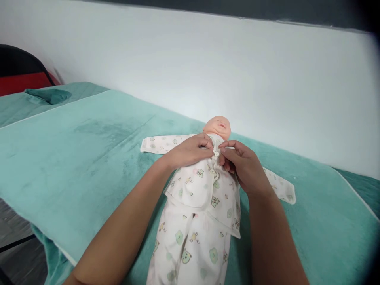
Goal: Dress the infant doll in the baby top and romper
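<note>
A baby doll lies on its back, dressed in a white printed shirt and matching trousers. My left hand rests on the chest, its fingers pinching the shirt's front edge near the collar. On the other side of the opening, my right hand pinches the shirt edge between thumb and forefinger. Between my fingertips shows a white button. Lower on the front is a second button. The sleeves stretch out to both sides. Some of my right fingers are curled beneath, partly hidden.
A green plush cover spreads under the doll, over the bed or table. Behind it stands a white wall. A black and red chair is at the far left. Dark floor shows at lower left.
</note>
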A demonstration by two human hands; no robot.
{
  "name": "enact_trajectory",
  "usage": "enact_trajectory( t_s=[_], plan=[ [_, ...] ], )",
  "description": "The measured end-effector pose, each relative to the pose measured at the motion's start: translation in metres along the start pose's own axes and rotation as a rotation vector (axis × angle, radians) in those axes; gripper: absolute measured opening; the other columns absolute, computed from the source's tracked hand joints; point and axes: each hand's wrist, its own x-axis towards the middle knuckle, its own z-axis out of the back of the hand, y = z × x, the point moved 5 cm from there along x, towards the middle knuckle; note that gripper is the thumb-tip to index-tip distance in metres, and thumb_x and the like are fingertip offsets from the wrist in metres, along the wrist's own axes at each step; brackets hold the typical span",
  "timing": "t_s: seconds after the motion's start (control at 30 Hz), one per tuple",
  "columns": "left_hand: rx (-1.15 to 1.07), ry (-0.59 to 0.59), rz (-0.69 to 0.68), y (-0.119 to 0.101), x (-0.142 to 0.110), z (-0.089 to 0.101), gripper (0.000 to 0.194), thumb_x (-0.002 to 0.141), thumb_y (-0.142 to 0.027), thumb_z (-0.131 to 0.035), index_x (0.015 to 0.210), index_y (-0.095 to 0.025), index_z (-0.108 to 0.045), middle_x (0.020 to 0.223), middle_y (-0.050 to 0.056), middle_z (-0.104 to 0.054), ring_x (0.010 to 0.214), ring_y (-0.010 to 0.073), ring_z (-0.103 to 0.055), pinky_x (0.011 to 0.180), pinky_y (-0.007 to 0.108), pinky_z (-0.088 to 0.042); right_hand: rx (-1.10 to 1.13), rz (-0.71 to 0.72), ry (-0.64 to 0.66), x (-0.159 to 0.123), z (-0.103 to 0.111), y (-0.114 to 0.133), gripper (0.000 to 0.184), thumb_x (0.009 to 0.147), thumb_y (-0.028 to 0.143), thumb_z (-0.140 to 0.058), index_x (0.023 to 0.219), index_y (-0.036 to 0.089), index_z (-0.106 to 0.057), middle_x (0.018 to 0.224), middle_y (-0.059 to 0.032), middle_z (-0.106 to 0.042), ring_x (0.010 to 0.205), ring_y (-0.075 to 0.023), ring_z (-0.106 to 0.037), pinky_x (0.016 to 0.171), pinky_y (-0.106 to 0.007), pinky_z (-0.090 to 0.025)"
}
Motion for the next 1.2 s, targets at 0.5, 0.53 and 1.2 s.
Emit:
enact_trajectory(
  t_s=[0.5,0.53,1.2],
  plan=[
    [0.019,-0.044,-0.051,0.003,-0.002,0.006,0.011,0.079,-0.030,-0.065,0.079,-0.020,-0.061,0.098,0.001,-0.058,0.086,0.0147,-0.052,0.074,0.028,-0.041,-0.141,0.005,0.019,-0.006,0.004,0.010,0.030,0.089,0.046,-0.060,0.073,0.022,-0.056,0.066,0.0020,-0.062,0.056,-0.0103,-0.050,0.054,-0.025,-0.038],
    [0.006,-0.018,-0.053,0.001,-0.004,0.008,0.012,0.080,-0.032,-0.065,0.079,-0.020,-0.062,0.099,0.001,-0.059,0.086,0.0144,-0.053,0.075,0.028,-0.041,-0.216,-0.008,0.048,-0.010,0.004,0.014,0.036,0.090,0.050,-0.059,0.069,0.021,-0.056,0.065,0.0010,-0.061,0.057,-0.0109,-0.051,0.056,-0.025,-0.039],
    [0.113,0.273,-0.073,-0.012,-0.017,0.003,0.015,0.076,-0.034,-0.072,0.087,-0.026,-0.078,0.097,0.002,-0.060,0.087,0.0156,-0.056,0.075,0.029,-0.043,-0.414,-0.157,0.416,-0.030,-0.005,0.020,0.020,0.087,0.035,-0.057,0.072,0.021,-0.059,0.063,0.0014,-0.055,0.057,-0.0128,-0.051,0.053,-0.027,-0.039]
  ],
)
